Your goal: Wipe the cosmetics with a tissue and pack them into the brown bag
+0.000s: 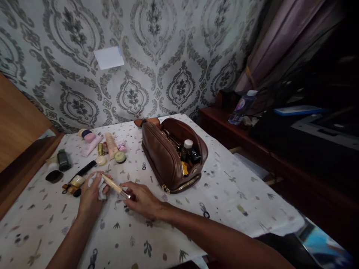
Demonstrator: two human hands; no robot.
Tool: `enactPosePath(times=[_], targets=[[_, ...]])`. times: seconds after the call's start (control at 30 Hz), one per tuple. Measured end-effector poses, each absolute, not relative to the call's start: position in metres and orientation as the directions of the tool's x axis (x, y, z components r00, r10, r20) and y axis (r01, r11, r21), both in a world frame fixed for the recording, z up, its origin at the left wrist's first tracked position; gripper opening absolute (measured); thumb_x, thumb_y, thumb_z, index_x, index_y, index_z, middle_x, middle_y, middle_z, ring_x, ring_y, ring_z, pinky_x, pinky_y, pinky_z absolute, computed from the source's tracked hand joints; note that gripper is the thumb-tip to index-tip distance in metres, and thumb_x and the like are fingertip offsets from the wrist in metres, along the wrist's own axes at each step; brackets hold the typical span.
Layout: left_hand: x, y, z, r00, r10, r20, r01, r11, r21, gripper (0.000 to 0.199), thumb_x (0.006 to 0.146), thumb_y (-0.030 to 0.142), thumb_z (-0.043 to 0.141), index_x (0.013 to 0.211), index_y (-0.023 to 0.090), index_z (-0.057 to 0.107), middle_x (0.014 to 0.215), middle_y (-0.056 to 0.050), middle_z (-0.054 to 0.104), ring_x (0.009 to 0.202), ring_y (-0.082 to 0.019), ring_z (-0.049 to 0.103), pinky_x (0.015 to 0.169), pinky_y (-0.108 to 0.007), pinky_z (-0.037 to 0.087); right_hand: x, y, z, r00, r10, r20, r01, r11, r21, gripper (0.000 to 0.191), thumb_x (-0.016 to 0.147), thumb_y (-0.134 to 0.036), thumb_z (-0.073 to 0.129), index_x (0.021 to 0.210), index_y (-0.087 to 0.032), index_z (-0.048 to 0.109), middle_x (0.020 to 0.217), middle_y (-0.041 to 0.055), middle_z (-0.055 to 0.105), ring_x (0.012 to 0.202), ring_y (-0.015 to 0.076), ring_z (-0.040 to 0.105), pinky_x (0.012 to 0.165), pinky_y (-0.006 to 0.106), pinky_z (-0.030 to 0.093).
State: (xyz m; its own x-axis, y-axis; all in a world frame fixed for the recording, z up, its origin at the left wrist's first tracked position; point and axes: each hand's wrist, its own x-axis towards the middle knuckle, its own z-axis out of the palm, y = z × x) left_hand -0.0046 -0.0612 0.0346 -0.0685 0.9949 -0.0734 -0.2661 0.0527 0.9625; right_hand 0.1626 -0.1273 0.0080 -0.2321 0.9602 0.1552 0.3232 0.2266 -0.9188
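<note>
Partly hidden, a white cloth (102,191) fills the left hand (90,193), fingers curled; at the frame's lower left, the right hand (144,201) pinches a pale-handled brush (114,185), dark head half covered.

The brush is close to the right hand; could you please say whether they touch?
Touching: the head view shows the right hand gripping the brush near its dark end.

Tan-handled brush (112,184), brown bag (163,154)
</note>
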Motion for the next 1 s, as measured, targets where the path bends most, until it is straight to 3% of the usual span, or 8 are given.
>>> enactPosePath(times=[0.17,0.4,0.67,1.0], targets=[[-0.005,-0.059,0.035,-0.058,0.996,-0.070,-0.246,0.053,0.968,0.041,0.062,0.042,0.083,0.085,0.017,0.060,0.070,0.001,0.067,0.041,-0.005,0.045,0.038,-0.015,0.033,0.163,-0.126,0.007,-0.228,0.954,0.195,0.356,0.268,-0.895,0.045,0.077,-0.013,0.065,0.121,-0.021,0.061,0.099,0.0033,0.064,0.078,0.0142,0.058,0.077,0.029,0.050],[-0.004,-0.061,0.036,-0.063,0.997,-0.037,-0.217,0.023,0.976,0.040,0.062,0.040,0.084,0.085,0.018,0.060,0.070,0.003,0.063,0.045,-0.004,0.045,0.040,-0.014,0.035,0.163,-0.126,0.008,-0.236,0.958,0.163,0.329,0.236,-0.914,0.046,0.077,-0.011,0.062,0.122,-0.022,0.060,0.100,0.0031,0.063,0.073,0.0125,0.056,0.069,0.026,0.050],[-0.012,-0.057,0.019,-0.058,0.998,-0.025,-0.061,0.022,0.998,0.040,0.071,0.047,0.078,0.099,0.022,0.063,0.052,0.007,0.049,0.042,-0.008,0.043,0.038,-0.014,0.028,0.162,-0.125,0.001,-0.238,0.955,0.176,0.319,0.248,-0.915,0.047,0.077,-0.008,0.056,0.122,-0.021,0.060,0.088,-0.0002,0.062,0.066,0.0109,0.054,0.062,0.022,0.045],[-0.013,-0.051,0.013,-0.055,0.998,0.040,-0.001,-0.040,0.999,0.044,0.068,0.049,0.078,0.098,0.019,0.067,0.062,0.006,0.049,0.045,-0.006,0.041,0.039,-0.014,0.030,0.164,-0.125,0.001,-0.245,0.950,0.191,0.281,0.259,-0.924,0.044,0.077,-0.006,0.053,0.117,-0.021,0.062,0.082,-0.0014,0.060,0.067,0.0115,0.055,0.061,0.021,0.044]])
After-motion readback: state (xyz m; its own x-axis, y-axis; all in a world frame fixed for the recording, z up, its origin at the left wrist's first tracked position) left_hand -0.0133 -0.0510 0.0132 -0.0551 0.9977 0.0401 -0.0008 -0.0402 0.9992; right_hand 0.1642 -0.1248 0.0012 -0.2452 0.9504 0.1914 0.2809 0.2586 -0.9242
